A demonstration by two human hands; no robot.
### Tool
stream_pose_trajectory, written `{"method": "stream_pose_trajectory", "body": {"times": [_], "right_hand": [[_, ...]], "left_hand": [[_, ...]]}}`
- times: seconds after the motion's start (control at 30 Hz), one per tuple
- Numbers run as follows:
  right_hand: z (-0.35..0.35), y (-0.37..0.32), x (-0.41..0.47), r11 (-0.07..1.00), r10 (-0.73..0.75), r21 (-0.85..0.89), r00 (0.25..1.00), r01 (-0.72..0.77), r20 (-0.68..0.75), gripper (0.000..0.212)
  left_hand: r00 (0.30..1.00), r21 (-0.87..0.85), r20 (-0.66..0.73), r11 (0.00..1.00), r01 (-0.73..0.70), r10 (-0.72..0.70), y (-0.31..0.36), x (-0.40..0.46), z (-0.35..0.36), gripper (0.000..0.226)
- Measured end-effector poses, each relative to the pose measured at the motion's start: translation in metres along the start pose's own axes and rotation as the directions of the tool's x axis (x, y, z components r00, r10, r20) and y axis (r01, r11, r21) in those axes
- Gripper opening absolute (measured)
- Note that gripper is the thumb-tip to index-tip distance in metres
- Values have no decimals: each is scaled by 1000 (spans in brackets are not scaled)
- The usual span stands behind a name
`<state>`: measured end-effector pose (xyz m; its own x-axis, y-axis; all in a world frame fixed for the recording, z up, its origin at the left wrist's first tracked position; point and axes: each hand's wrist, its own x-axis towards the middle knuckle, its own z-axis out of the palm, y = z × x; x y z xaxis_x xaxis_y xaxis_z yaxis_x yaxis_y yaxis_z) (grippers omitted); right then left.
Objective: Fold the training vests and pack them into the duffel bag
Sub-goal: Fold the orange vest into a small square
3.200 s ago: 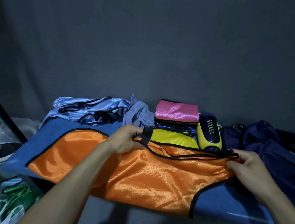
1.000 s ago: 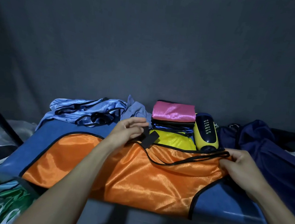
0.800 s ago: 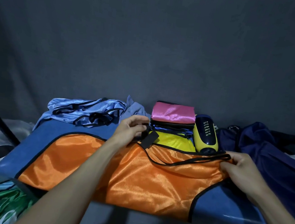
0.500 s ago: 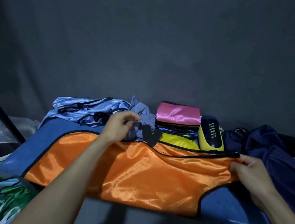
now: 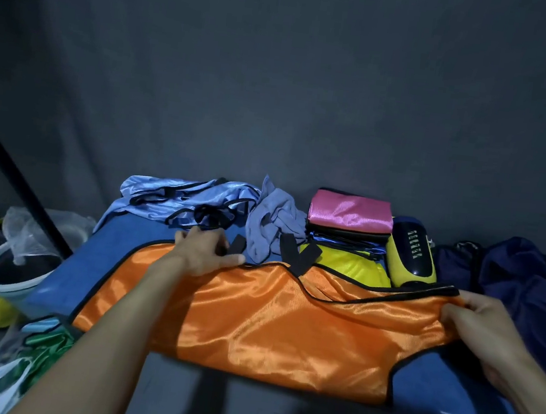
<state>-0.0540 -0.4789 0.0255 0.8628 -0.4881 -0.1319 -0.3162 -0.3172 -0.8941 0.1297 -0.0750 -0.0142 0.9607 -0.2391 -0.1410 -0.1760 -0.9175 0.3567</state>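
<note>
Along the near edge of the bench [image 5: 61,288], which is covered in blue cloth, an orange vest [image 5: 286,320] with black trim lies spread flat, its lower hem hanging a little over that edge. Bare blue surface shows at the near right corner and in a strip along the left side. The right hand [image 5: 476,325] pinches the vest's right end with curled fingers, close to the bench's right side. The left hand [image 5: 203,250] rests on the vest's far hem left of centre, fingers fairly straight and pressing the cloth, beside a short black strap [image 5: 236,245]. Two more black straps [image 5: 296,255] stick up from the far hem at mid-bench.

Just behind the hem lies a yellow vest [image 5: 346,264], with a yellow and black shoe [image 5: 411,253] at its right. Farther back stands a stack of folded vests topped by a pink one [image 5: 351,212]. A crumpled grey-blue cloth [image 5: 273,220] and a loose pale blue vest [image 5: 177,199] fill the far left corner. The dark navy duffel bag [image 5: 522,279] sits off the right end, touching the bench.
</note>
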Motion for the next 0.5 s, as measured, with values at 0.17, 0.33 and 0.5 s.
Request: {"method": "stream_pose_trajectory", "body": {"times": [0.17,0.33,0.5], "right_hand": [[-1,1,1,999,7,-41,1000,-7,-4,28],[3,-1,1,999,7,-39,1000,-7,9,20],[6,-3,-1,1000,-7,-17,1000,7,15,31]], "left_hand": [[972,50,-101,977,-207,211,-11,-16,-3,33],[924,-20,-207,943,-333,322,-24,-31,-1,44],[933,-5,-96,937,-349,347,-26,-41,1,39]]}}
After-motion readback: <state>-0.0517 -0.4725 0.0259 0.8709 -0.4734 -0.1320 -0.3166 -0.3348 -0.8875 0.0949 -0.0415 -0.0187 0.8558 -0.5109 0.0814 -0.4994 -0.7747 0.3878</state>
